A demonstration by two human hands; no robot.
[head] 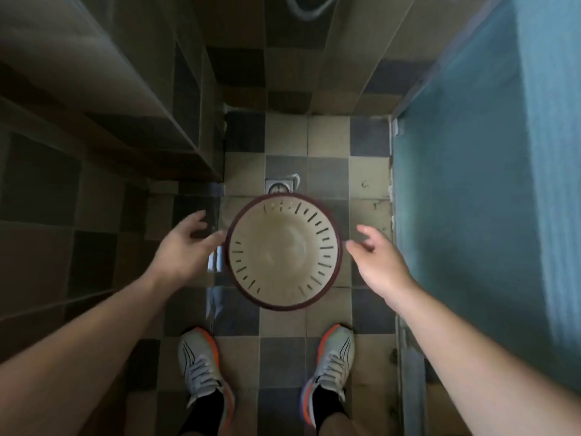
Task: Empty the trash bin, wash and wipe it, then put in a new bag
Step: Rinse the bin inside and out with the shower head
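Bin (283, 250) upright on floor, mouth up, both hands (184, 247) (379, 262) open either side, holding nothing

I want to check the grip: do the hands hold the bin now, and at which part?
Nothing is held. Both hands are open beside the bin: the left hand nearly at its rim, the right hand apart.

The trash bin (284, 251) hides the near half of the floor drain (280, 185) behind its far rim; whether the left hand (184, 247) touches that rim cannot be told, the fingertips being blurred; the blue door (490, 196) is smeared and cut off at the right edge; a pale hose (306, 7) is cropped at the top.
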